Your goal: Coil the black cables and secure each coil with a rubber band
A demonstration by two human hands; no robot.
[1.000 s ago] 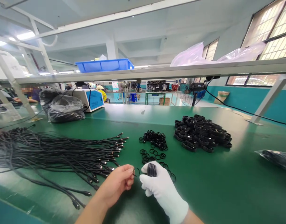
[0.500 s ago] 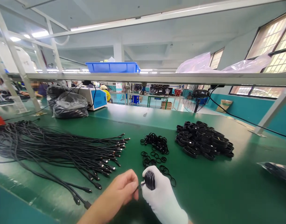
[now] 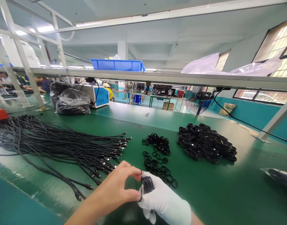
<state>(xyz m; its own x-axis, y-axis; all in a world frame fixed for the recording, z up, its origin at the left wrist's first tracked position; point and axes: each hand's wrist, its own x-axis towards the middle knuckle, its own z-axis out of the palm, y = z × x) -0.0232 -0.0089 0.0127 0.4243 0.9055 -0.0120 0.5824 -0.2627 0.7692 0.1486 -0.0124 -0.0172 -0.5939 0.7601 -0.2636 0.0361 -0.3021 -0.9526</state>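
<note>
Head view: a coiled cable (image 3: 148, 185) is gripped in the closed, gloved right hand (image 3: 163, 195), seemingly to keep its loops together. At its left, a band (image 3: 141, 186) is held stretched between the parted thumb and fingers of the left hand (image 3: 116, 185). Cables (image 3: 63, 140) are spread left, bundles (image 3: 206, 143) piled right, on the green tabletop (image 3: 218, 193); a workshop (image 3: 157, 47) is seen beyond.

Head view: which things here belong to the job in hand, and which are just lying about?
Likely in the job:
black band, on the left hand
coiled cable, in the gloved right hand
loose bands
straight cables
pile of coils

Apparently just lying about:
blue bin
bagged bundle
fan
</note>
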